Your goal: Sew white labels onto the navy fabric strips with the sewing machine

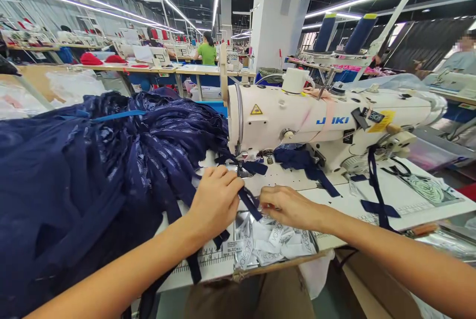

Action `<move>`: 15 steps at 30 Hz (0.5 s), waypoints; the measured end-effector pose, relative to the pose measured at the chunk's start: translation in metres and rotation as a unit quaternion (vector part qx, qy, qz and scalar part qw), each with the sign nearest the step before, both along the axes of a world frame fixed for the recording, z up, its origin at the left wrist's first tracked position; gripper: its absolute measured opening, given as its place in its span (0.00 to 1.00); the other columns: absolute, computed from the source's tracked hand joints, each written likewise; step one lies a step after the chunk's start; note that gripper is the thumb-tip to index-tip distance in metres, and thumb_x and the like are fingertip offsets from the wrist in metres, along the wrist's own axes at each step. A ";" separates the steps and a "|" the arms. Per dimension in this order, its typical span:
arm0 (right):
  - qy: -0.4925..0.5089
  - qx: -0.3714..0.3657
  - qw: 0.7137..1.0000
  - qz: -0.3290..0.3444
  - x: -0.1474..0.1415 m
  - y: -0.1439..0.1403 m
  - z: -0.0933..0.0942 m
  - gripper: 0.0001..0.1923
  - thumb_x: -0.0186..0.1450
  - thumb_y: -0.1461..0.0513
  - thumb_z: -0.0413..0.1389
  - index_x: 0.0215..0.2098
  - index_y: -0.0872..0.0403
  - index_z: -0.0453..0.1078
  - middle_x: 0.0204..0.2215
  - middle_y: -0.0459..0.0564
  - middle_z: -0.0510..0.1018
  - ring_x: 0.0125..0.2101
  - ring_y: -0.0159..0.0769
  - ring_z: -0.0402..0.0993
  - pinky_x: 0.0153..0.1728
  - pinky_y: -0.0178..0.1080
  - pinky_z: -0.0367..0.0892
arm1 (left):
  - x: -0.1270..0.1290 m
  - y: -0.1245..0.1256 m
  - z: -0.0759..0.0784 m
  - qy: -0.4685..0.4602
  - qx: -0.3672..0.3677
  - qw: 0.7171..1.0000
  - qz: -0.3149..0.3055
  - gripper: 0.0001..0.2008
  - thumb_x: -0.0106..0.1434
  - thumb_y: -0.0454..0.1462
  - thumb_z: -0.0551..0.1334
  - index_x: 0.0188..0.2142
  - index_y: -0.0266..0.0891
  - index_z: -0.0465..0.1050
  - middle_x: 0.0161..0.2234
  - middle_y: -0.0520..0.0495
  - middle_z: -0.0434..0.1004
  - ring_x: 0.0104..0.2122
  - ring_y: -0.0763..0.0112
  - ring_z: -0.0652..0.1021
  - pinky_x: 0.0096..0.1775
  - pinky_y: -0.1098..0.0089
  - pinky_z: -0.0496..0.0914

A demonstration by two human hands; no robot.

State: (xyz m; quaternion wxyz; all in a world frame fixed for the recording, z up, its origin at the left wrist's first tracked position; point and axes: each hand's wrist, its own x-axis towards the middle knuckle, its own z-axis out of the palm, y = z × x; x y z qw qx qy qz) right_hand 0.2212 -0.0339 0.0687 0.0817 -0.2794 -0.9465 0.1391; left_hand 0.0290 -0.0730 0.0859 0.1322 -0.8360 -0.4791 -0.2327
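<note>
My left hand [215, 200] pinches a narrow navy strap [248, 199] that runs from the needle area of the white sewing machine [327, 121] toward me. My right hand [286, 206] lies just right of it, fingertips at the strap's near end and over a tray of white woven labels [275, 244]. A big heap of navy lace garments [96, 170] is piled to the left, its straps trailing under my left hand. Whether my right fingers hold a label or only touch the strap is hard to tell.
More navy straps [375, 195] hang from the machine's right side onto the white table [409, 200]. A printed ruler [211, 258] runs along the table's front edge. Other workstations and people sit in rows behind; a white pillar [277, 12] stands at the back.
</note>
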 end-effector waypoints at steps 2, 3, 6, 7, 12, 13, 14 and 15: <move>0.005 0.000 1.000 0.002 0.000 0.001 -0.002 0.04 0.60 0.67 0.51 0.32 0.56 0.68 0.29 0.47 0.68 0.28 0.31 0.65 0.28 0.33 0.58 | 0.008 0.018 -0.005 -0.060 -0.099 0.993 0.009 0.12 0.52 0.26 0.49 0.29 0.37 0.69 0.28 0.47 0.69 0.31 0.66 0.69 0.33 0.67 0.62; 0.011 -0.005 1.000 0.011 -0.001 0.002 -0.003 0.05 0.60 0.67 0.51 0.34 0.55 0.68 0.30 0.47 0.68 0.28 0.31 0.65 0.29 0.33 0.59 | 0.009 0.027 -0.011 -0.096 -0.147 0.984 0.018 0.14 0.50 0.25 0.48 0.30 0.37 0.69 0.29 0.47 0.69 0.31 0.68 0.70 0.33 0.69 0.63; 0.045 -0.030 0.998 0.044 -0.008 0.006 -0.012 0.11 0.60 0.67 0.52 0.42 0.53 0.67 0.34 0.48 0.67 0.32 0.32 0.66 0.33 0.33 0.60 | 0.004 0.048 -0.031 -0.173 -0.231 0.956 0.053 0.18 0.47 0.24 0.47 0.34 0.36 0.69 0.32 0.47 0.70 0.33 0.68 0.71 0.36 0.68 0.65; 0.058 -0.038 0.996 0.052 -0.011 0.007 -0.015 0.11 0.59 0.67 0.53 0.41 0.53 0.67 0.35 0.48 0.67 0.34 0.33 0.66 0.34 0.33 0.60 | 0.000 0.052 -0.037 -0.188 -0.244 0.950 0.059 0.19 0.47 0.24 0.47 0.35 0.36 0.69 0.33 0.46 0.71 0.35 0.67 0.71 0.39 0.68 0.65; 0.163 -0.098 0.981 0.038 -0.019 0.011 -0.028 0.05 0.57 0.70 0.52 0.29 0.55 0.66 0.32 0.46 0.68 0.30 0.30 0.66 0.32 0.33 0.61 | -0.022 0.051 -0.048 -0.231 -0.272 0.934 0.025 0.19 0.46 0.24 0.46 0.34 0.35 0.69 0.34 0.46 0.72 0.40 0.66 0.71 0.44 0.66 0.63; 0.192 -0.120 0.974 0.024 -0.018 0.012 -0.029 0.06 0.56 0.70 0.51 0.27 0.55 0.65 0.31 0.46 0.68 0.30 0.30 0.66 0.31 0.32 0.61 | -0.024 0.049 -0.047 -0.243 -0.274 0.930 0.019 0.17 0.47 0.25 0.47 0.33 0.36 0.70 0.33 0.46 0.72 0.39 0.66 0.71 0.43 0.67 0.63; 0.218 -0.144 0.965 0.002 -0.016 0.014 -0.029 0.05 0.56 0.70 0.50 0.26 0.55 0.64 0.29 0.45 0.69 0.29 0.29 0.66 0.31 0.32 0.61 | -0.025 0.048 -0.045 -0.257 -0.275 0.926 0.019 0.14 0.49 0.27 0.49 0.31 0.36 0.70 0.32 0.47 0.72 0.37 0.66 0.71 0.42 0.67 0.64; 0.240 -0.169 0.956 -0.027 -0.013 0.016 -0.029 0.05 0.56 0.69 0.49 0.26 0.54 0.62 0.26 0.44 0.69 0.27 0.29 0.66 0.30 0.33 0.61 | -0.025 0.047 -0.044 -0.272 -0.280 0.920 0.027 0.10 0.50 0.30 0.51 0.29 0.36 0.70 0.29 0.48 0.72 0.34 0.66 0.72 0.39 0.68 0.64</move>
